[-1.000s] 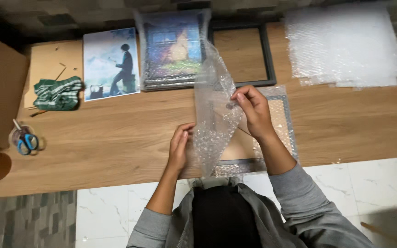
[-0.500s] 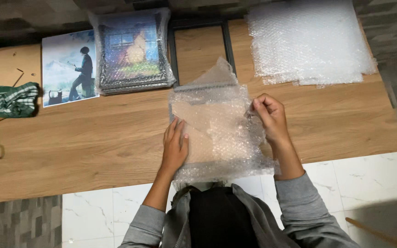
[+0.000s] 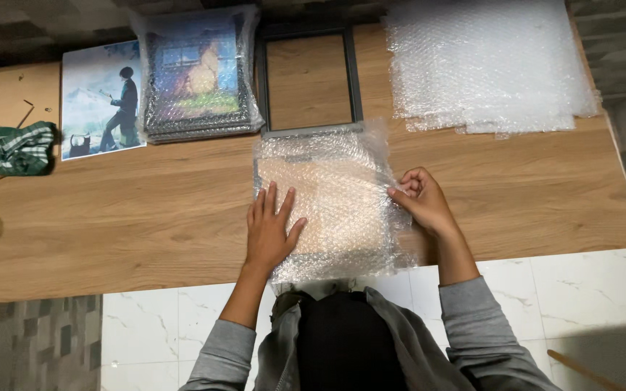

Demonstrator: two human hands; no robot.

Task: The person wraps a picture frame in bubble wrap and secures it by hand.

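Pressing my left hand (image 3: 269, 232) flat, fingers spread, on the bubble wrap sheet (image 3: 331, 203) keeps it smooth over the picture frame (image 3: 320, 210) lying at the near edge of the wooden table (image 3: 146, 217). My right hand (image 3: 418, 199) pinches the sheet's right edge between curled fingers, seemingly to draw it taut. Just beyond lies an empty dark frame (image 3: 307, 78), beside it a wrapped stack of framed pictures (image 3: 195, 72); spare bubble wrap sheets (image 3: 487, 65) lie far right.

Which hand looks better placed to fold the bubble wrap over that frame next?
Probably the right hand: its fingers already pinch the right edge of the bubble wrap. The left hand lies flat on top, pressing the wrapped frame down on the table.
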